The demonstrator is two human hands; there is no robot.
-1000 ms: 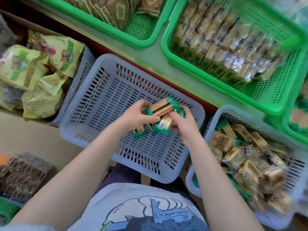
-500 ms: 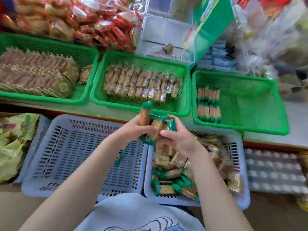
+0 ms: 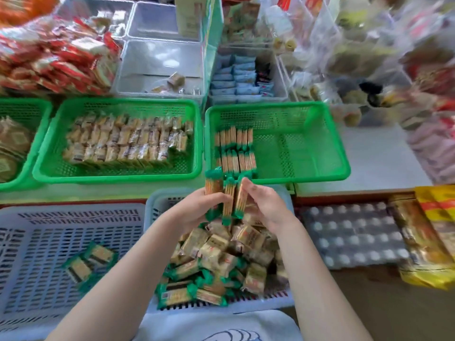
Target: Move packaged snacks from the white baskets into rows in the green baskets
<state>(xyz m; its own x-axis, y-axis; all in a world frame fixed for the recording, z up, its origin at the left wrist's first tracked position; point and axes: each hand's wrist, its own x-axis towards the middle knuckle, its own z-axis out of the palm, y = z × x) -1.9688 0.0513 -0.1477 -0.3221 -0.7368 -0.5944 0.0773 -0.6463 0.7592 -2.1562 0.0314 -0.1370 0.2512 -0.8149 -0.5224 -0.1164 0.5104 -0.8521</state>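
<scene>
My left hand and my right hand together grip a small stack of green-ended snack packs, held upright on edge. The stack hovers over the far rim of the right white basket, which is heaped with loose snack packs. Just beyond stands the right green basket with two short rows of the same packs at its left end. The left white basket holds two loose packs.
A middle green basket holds rows of pale snack packs, and another green basket is at the far left. Clear bins and red snack bags fill the shelf behind. An egg tray and yellow bags lie to the right.
My hands lifted the stack from over the left white basket, turned it upright and carried it forward and right toward the right green basket. My view tilted up to the shelf.
</scene>
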